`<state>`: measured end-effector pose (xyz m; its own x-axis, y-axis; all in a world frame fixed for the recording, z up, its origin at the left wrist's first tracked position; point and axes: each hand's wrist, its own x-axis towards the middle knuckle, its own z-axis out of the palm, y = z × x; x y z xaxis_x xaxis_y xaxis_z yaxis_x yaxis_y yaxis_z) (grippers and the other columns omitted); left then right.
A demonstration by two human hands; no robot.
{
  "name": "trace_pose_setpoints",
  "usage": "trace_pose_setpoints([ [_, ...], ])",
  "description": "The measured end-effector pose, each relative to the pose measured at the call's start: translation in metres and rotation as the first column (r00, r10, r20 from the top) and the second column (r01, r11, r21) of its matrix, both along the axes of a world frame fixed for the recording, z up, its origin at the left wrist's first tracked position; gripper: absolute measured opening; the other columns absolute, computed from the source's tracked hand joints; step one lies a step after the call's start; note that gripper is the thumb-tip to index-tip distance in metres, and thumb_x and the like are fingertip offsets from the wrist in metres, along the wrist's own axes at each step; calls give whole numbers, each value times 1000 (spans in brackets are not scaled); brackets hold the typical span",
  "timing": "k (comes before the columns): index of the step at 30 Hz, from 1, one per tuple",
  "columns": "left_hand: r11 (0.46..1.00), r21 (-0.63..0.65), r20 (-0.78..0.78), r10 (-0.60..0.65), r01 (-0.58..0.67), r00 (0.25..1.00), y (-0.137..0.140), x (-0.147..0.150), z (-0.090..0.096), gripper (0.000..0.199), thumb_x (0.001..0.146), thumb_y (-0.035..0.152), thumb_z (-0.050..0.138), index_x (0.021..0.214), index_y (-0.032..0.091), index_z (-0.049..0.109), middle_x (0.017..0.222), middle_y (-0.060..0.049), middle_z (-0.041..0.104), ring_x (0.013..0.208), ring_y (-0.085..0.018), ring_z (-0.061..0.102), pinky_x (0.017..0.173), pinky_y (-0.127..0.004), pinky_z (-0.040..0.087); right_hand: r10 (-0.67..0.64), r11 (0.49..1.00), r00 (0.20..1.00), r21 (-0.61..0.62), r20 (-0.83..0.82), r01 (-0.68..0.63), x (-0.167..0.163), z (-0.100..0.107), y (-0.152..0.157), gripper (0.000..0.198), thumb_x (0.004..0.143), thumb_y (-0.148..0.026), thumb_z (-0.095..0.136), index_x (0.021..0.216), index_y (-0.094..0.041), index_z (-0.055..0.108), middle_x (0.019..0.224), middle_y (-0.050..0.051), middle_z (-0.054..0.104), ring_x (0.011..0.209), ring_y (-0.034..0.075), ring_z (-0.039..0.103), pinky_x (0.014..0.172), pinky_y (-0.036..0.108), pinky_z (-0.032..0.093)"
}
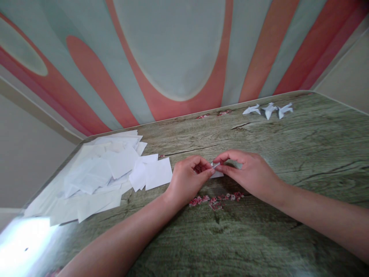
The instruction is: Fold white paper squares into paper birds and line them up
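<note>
Between my two hands, near the middle of the table, is a small piece of folded white paper [216, 174]. My left hand [190, 172] pinches its left side between thumb and fingers. From the other side, my right hand [245, 168] grips the paper's raised edge with thumb and forefinger. Part of the paper lies low against the table; my fingers hide much of its shape. Just left of my left hand lie a few loose white paper squares [158, 174].
A large, spread-out heap of white paper sheets [95, 173] covers the table's left side. Three folded white paper figures [269, 110] stand in a row at the back right. The wood-grain table [317, 154] meets a patterned red and grey wall [184, 105] behind.
</note>
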<state>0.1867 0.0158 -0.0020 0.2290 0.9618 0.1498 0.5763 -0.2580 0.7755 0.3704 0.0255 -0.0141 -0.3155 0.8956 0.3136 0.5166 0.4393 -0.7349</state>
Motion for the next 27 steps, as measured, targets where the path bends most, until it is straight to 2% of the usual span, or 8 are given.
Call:
trace_pose_setpoints([
  [7, 1000, 14, -38, -19, 20, 999, 0, 0, 0, 5, 76, 17, 70, 73, 16, 66, 69, 2, 66, 63, -10, 58, 60, -21, 43, 72, 988, 991, 125, 112, -86, 2, 1, 4, 4, 83, -20, 66, 80, -19, 67, 80, 0, 67, 81, 17, 61, 76, 32, 45],
  [11, 995, 83, -78, -45, 51, 996, 0, -1, -2, 6, 75, 15, 71, 73, 16, 66, 70, 1, 66, 66, -12, 60, 64, -23, 44, 90, 960, 971, 239, 221, -143, 4, -1, 5, 4, 84, -21, 66, 81, -19, 66, 83, 2, 67, 85, 19, 59, 79, 36, 41],
  [14, 981, 157, -121, -93, 112, 988, 0, -2, -4, 5, 77, 14, 69, 75, 16, 65, 73, 0, 66, 70, -13, 61, 67, -24, 44, 105, 946, 960, 272, 261, -178, 5, -2, 5, 6, 86, -20, 64, 80, -19, 66, 86, 3, 67, 88, 20, 59, 81, 36, 40],
  [19, 950, 231, -233, -157, 212, 960, 1, -7, -7, 9, 83, 16, 63, 74, 16, 62, 74, -2, 64, 72, -15, 60, 67, -27, 45, 101, 932, 958, 311, 270, -186, 6, 0, 6, 13, 87, -19, 62, 74, -18, 65, 82, 3, 67, 88, 20, 60, 84, 37, 39],
  [22, 941, 254, -299, -141, 221, 944, 1, -9, -6, 13, 82, 17, 64, 71, 15, 59, 71, -2, 62, 69, -15, 58, 64, -26, 44, 78, 928, 962, 334, 263, -167, 7, 1, 5, 15, 86, -22, 64, 72, -18, 65, 81, 3, 68, 88, 21, 61, 85, 38, 40],
  [27, 928, 281, -347, -141, 246, 927, 0, -9, -6, 14, 82, 16, 64, 70, 15, 57, 70, -2, 61, 67, -14, 57, 62, -26, 43, 100, 911, 961, 364, 258, -192, 7, 1, 3, 17, 88, -16, 59, 72, -17, 66, 83, 3, 70, 90, 20, 62, 87, 39, 41],
])
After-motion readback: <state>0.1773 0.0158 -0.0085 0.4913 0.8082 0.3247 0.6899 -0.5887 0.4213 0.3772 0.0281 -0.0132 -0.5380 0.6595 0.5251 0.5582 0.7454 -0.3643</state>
